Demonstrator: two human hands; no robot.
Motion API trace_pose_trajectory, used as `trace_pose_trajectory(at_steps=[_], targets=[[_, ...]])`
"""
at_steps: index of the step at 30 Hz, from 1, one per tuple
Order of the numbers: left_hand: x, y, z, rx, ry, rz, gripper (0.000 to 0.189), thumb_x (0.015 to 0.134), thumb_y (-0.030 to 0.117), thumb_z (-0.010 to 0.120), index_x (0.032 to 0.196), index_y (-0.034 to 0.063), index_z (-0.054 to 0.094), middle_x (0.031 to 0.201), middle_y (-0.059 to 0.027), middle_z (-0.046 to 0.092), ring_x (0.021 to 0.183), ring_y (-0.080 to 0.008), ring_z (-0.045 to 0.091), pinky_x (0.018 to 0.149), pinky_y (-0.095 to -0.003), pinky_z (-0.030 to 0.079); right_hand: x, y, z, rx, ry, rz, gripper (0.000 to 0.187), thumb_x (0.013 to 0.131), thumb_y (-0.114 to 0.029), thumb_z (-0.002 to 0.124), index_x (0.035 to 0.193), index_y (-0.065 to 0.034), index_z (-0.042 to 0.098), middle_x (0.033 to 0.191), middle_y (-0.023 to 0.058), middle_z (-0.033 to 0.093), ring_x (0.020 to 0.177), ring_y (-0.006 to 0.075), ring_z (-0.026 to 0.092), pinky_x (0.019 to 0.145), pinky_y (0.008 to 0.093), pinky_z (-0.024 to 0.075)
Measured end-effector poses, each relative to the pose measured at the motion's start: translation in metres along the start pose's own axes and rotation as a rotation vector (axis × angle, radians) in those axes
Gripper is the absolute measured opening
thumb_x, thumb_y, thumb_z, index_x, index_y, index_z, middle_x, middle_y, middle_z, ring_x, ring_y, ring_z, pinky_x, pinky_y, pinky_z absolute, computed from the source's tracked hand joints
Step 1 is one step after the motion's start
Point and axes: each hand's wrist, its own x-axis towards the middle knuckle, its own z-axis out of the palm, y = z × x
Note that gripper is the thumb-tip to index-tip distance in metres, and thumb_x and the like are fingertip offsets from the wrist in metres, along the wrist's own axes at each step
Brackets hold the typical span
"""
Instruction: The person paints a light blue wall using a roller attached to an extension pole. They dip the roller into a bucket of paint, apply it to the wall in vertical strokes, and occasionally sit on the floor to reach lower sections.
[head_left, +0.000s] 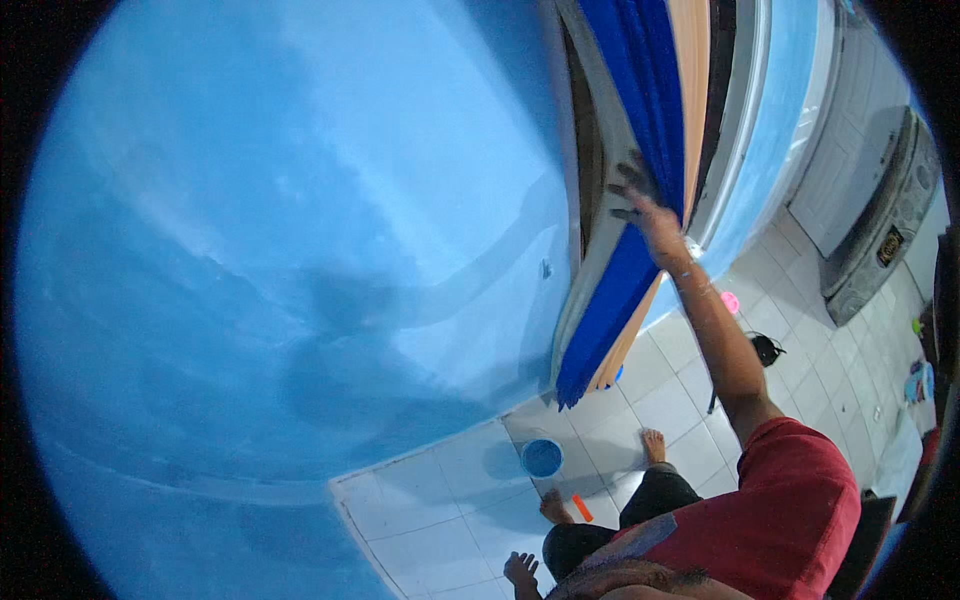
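My right hand (641, 206) reaches up to a hanging curtain of grey, blue and peach panels. Its fingers are spread and blurred, in front of the grey panel (616, 120). The blue panel (637, 67) and the peach panel (694, 45) narrow behind my wrist, and whether my palm presses on the cloth cannot be told. Low at the bottom, my left hand (521, 570) hangs with fingers apart, holding nothing, above the floor tiles. A light blue wall (300, 187) fills the left side, with my arm's shadow on it.
A blue round container (541, 458) stands on the tiled floor (465, 517) near my feet. An orange strip (583, 508) lies between my feet. Further right are a pink round object (730, 302), a black object (766, 349) and a grey patterned object (877, 217) by a door (851, 165).
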Motion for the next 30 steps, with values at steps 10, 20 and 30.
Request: trace_pose_trajectory(at_steps=[10,20,30], targets=[[-0.085,-0.17,0.085,-0.062,0.029,0.102,0.052,0.105,0.045,0.047,0.145,0.0125,0.051,0.137,-0.0187,0.057,0.118,-0.0418,0.062,0.09,-0.0603,0.056,0.045,-0.068,-0.196,0.535,-0.241,0.049,0.089,0.101,-0.064,0.051,0.165,-0.0098,0.023,0.167,0.017,0.031,0.146,0.0405,0.042,0.112,0.059,0.0415],[-0.16,-0.168,0.168,-0.233,-0.007,0.309,0.046,0.105,0.037,0.053,0.141,0.0082,0.053,0.138,-0.02,0.057,0.118,-0.0403,0.063,0.094,-0.0583,0.057,0.109,-0.128,-0.354,1.151,0.093,0.034,0.069,0.105,-0.051,0.052,0.155,-0.0043,0.039,0.159,0.0127,0.042,0.143,0.0365,0.046,0.116,0.06,0.0394],[-0.176,-0.203,0.176,-0.128,0.242,0.281,0.042,0.102,0.031,0.06,0.136,0.008,0.058,0.126,-0.0174,0.065,0.101,-0.039,0.07,0.074,-0.0563,0.061,0.13,-0.131,-0.445,1.308,0.361,0.012,0.054,0.109,-0.042,0.042,0.138,0.0026,0.055,0.143,0.0175,0.055,0.135,0.0481,0.05,0.111,0.0616,0.0435]])
